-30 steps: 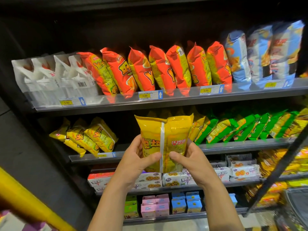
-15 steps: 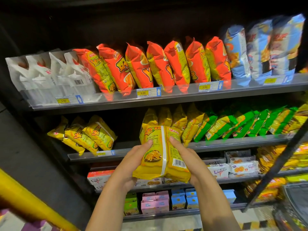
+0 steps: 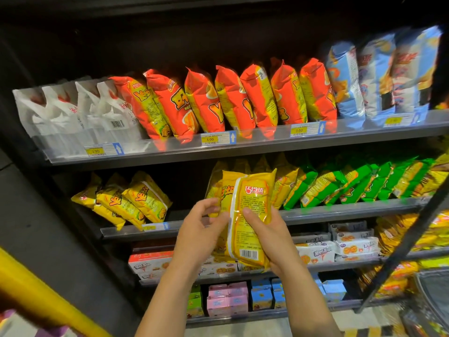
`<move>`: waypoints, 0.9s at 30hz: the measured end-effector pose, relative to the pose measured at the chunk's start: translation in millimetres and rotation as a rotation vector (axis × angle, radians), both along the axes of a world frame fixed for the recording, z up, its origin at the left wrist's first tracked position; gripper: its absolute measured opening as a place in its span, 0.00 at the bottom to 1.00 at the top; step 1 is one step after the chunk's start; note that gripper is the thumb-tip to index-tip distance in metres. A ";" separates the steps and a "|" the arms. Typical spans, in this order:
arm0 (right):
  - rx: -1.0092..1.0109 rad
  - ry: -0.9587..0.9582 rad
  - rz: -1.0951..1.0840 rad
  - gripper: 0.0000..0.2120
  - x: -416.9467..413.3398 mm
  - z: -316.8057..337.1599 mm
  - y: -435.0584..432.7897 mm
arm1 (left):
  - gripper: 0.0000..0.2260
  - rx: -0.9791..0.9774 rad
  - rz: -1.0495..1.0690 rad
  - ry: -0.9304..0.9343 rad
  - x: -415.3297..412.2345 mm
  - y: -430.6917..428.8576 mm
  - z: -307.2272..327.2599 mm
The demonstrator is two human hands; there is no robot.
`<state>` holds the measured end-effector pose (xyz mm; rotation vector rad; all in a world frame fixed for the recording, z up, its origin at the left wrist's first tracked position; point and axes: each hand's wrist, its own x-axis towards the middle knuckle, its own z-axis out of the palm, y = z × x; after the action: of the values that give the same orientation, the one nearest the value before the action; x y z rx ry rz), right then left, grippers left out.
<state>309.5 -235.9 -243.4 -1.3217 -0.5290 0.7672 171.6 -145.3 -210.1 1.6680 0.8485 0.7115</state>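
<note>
Dark shop shelves (image 3: 267,145) face you, packed with snacks: orange bags (image 3: 204,103) on top, yellow and green ones below. You hold a yellow bag (image 3: 252,210) upright before the second shelf, its back towards you. Your right hand (image 3: 272,239) grips its right side, thumb across the back. Your left hand (image 3: 201,229) curls loosely at its left edge; whether it grips is unclear

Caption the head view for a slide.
Right grip holds a yellow snack bag before stocked shop shelves, left grip touching its edge.
</note>
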 end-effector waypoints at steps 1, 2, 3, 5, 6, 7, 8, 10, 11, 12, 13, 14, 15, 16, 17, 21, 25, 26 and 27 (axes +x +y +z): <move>-0.006 -0.072 -0.010 0.21 -3.4 0.1 1.8 | 0.12 -0.006 -0.023 0.004 4.9 -5.5 -0.2; -0.010 -0.133 -0.016 0.20 -6.8 1.7 3.2 | 0.12 0.005 -0.054 0.017 9.0 -10.8 -0.3; -0.021 -0.185 -0.014 0.20 -9.7 3.9 3.7 | 0.16 0.032 -0.085 0.037 11.8 -13.7 -2.4; -0.038 -0.222 0.031 0.27 -11.3 6.3 4.0 | 0.27 0.038 -0.108 0.041 15.3 -15.0 -7.4; -0.043 -0.218 0.061 0.31 -10.5 7.0 3.7 | 0.30 0.014 -0.101 0.029 15.5 -15.6 -6.4; -0.045 -0.217 0.086 0.33 -9.8 8.8 2.6 | 0.30 -0.005 -0.092 0.011 14.3 -15.7 -5.0; -0.043 -0.225 0.106 0.31 -8.4 9.2 1.3 | 0.31 -0.030 -0.078 -0.002 12.7 -14.8 -4.2; -0.044 -0.241 0.133 0.26 -5.2 8.2 0.2 | 0.35 -0.106 -0.020 -0.032 8.5 -11.9 -2.4; -0.038 -0.248 0.132 0.22 -4.4 7.1 -0.1 | 0.37 -0.153 0.020 -0.038 6.5 -9.3 -2.9; -0.028 -0.250 0.121 0.18 -3.5 5.9 -0.1 | 0.38 -0.208 0.062 -0.039 4.3 -7.0 -2.9; -0.013 -0.242 0.102 0.15 -2.9 5.5 -0.2 | 0.37 -0.273 0.097 -0.045 2.2 -4.6 -3.6; 0.004 -0.226 0.076 0.13 -1.9 5.2 -0.4 | 0.34 -0.343 0.112 -0.073 0.4 -2.1 -4.5; 0.011 -0.209 0.050 0.13 -0.9 4.7 -0.8 | 0.30 -0.411 0.112 -0.119 -1.4 -0.2 -5.1; 0.008 -0.188 0.031 0.13 0.0 3.8 -1.3 | 0.26 -0.470 0.096 -0.173 -3.1 0.3 -4.4; 0.001 -0.159 0.030 0.15 -0.7 5.0 -2.5 | 0.24 -0.518 0.071 -0.224 -4.6 0.3 -4.0; -0.009 0.061 0.157 0.28 -1.5 1.5 -5.7 | 0.22 -0.615 -0.027 -0.323 -6.3 -2.0 -8.3; 0.027 0.120 0.269 0.22 -1.6 0.8 -11.5 | 0.23 -0.632 -0.065 -0.268 -8.5 -2.5 -10.4; 0.031 0.114 0.266 0.21 -1.3 -0.4 -11.2 | 0.22 -0.636 -0.074 -0.248 -9.5 -1.0 -11.5; 0.035 0.102 0.258 0.20 -1.8 -1.1 -10.6 | 0.21 -0.635 -0.083 -0.231 -10.5 0.7 -12.4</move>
<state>307.7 -246.5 -244.6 -1.1886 -0.6353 1.0277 161.1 -144.6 -222.5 1.0245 0.7346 0.4932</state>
